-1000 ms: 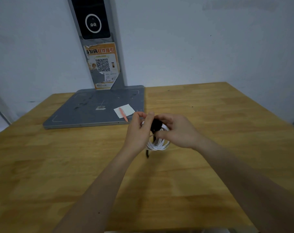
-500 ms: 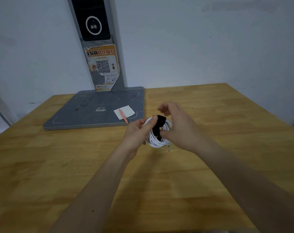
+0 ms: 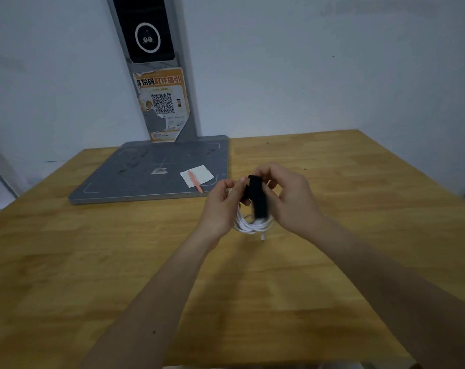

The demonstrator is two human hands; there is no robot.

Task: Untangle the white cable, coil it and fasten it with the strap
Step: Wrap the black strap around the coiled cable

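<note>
Seen from the person's head, two bare forearms reach forward over a wooden surface (image 3: 66, 262) and meet above its middle. Between the hands hangs a white cable (image 3: 248, 226), wound into a small coil and held up off the surface. A black strap (image 3: 257, 197) runs down the front of the coil, from the fingertips at the top to the coil's lower loops.

The left hand (image 3: 222, 206) is on the coil's left side, fingers curled round the loops, with its thumb and forefinger pinching at the strap's top end. The right hand (image 3: 292, 201) is on the coil's right side, fingers bent in over the strap's top and thumb pressed against the strap lower down. One short loose end of the cable dangles just below the coil. Motion blur softens the strap's lower edge, so whether it is already fastened cannot be told.

Behind the coil and to its left, a flat grey base plate (image 3: 146, 171) lies on the surface, with a grey post (image 3: 162, 123) rising from its far edge. The post carries a torn orange sticker (image 3: 163, 105) with a QR code and, above that, a dark panel (image 3: 146, 27) with a white ring. On the plate's corner nearest the coil rests a white paper square (image 3: 200, 173) with a thin pink stick (image 3: 195, 181) lying across it.
</note>
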